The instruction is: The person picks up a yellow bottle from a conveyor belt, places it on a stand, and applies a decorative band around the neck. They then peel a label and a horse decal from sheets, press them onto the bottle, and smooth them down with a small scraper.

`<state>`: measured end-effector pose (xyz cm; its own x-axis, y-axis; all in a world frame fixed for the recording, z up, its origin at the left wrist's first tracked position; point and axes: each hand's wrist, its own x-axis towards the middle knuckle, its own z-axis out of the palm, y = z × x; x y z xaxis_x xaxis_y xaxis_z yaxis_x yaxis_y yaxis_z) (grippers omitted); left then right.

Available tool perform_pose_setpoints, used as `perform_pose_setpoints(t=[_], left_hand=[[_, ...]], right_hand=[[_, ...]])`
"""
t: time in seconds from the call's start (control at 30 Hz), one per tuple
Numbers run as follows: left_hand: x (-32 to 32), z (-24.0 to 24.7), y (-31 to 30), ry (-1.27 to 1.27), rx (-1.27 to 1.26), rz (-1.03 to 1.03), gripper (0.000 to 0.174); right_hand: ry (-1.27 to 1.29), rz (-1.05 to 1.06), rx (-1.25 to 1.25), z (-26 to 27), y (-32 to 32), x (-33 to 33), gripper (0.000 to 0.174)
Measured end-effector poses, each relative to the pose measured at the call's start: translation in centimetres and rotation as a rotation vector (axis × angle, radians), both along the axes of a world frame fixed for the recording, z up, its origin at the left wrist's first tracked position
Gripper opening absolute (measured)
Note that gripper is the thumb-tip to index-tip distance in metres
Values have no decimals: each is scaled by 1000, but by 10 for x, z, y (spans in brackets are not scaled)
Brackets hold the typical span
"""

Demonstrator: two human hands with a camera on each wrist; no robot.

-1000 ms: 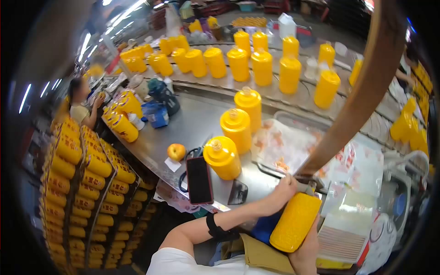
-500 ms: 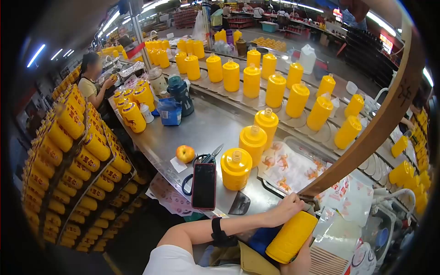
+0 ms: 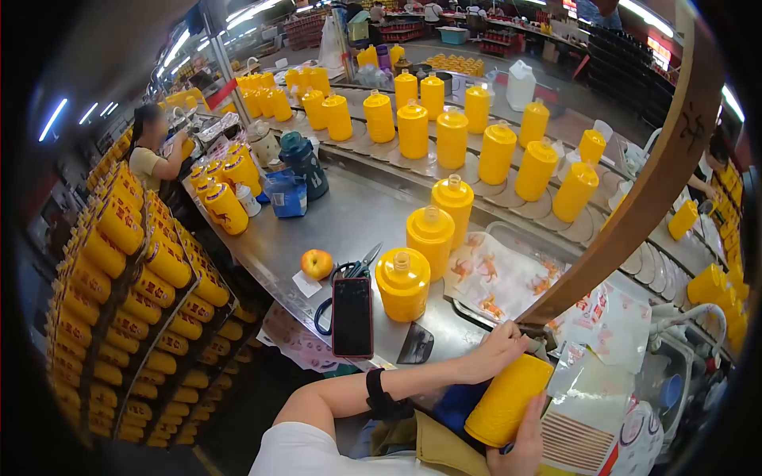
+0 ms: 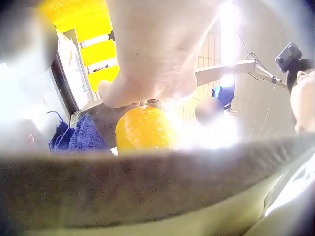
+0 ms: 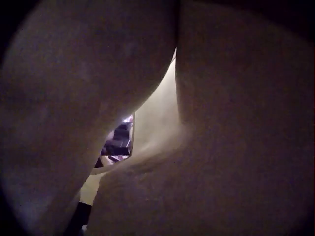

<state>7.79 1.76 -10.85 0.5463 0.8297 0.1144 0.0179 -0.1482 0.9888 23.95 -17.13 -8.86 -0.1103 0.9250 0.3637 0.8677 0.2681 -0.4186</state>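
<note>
A yellow bottle (image 3: 508,401) lies tilted across the person's lap, its neck end toward the wooden post. The left hand (image 3: 500,349) grips it at the neck end with curled fingers, and the neck itself is mostly hidden. Along the bottle's lower right side, the right hand (image 3: 522,440) rests with fingers straight, its thumb near the base. Under the left hand (image 4: 152,59) in the left wrist view, the rounded yellow bottle (image 4: 145,128) shows. Only dark, close surfaces fill most of the right wrist view.
Several yellow bottles (image 3: 403,285) stand on the metal table (image 3: 357,198). A phone (image 3: 352,317), scissors (image 3: 367,262) and an apple (image 3: 317,264) lie nearby. Orange figures lie on a paper-lined tray (image 3: 492,278). The wooden post (image 3: 619,206) rises close by; racked bottles (image 3: 119,317) fill the left.
The head view has swung and sharpened since the first frame. The right hand's fingers have straightened along the bottle, which stays tilted in the lap. The left hand stays at its neck end.
</note>
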Motion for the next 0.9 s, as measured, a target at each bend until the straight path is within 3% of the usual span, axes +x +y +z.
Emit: perform_pose_setpoints(t=[0.03, 0.1, 0.13, 0.2, 0.33, 0.37, 0.43, 0.5, 0.57, 0.63, 0.67, 0.7, 0.77, 0.83, 0.9], left_hand=[[0, 0, 0, 2, 0, -2, 55], [2, 3, -2, -13, 0, 14, 54], [2, 4, -1, -15, -1, 10, 54], [1, 5, -1, -4, 37, -20, 53], [4, 1, -3, -14, -3, 20, 51], [4, -4, -2, 15, 65, 7, 46], [15, -15, 0, 105, -82, 136, 39], [-3, -5, 0, -55, -136, -54, 35], [-4, -6, -2, -127, -368, -202, 67], [-11, 4, -2, -70, -359, -263, 71], [-11, 23, -6, -101, -239, -244, 46], [-15, 15, -2, -107, -265, -303, 67], [-14, 15, 2, -34, -126, -292, 64], [-13, 28, -1, -92, -170, -242, 65], [-19, 30, 3, -151, -204, -180, 65]], right_hand=[[2, -2, 0, -25, 4, 7, 109], [463, -92, -247, -29, 10, 4, 108], [461, -96, -246, -24, 2, 6, 108], [217, -89, -311, 52, 1, -20, 110], [219, -41, -181, 65, 0, -27, 110], [226, -68, -201, 66, 8, -28, 110], [440, -42, -390, 62, 26, -23, 103], [194, -104, -393, 60, 9, -19, 104], [4, 6, -275, 84, 5, -17, 107], [45, -69, -278, 75, 2, -18, 108], [71, -69, -234, 67, 0, -18, 109], [81, -104, -247, 56, -1, -17, 109], [238, -109, -268, 39, 0, -12, 109], [162, -95, -308, 49, -1, -7, 111], [269, -103, -396, 47, -1, -2, 111]])
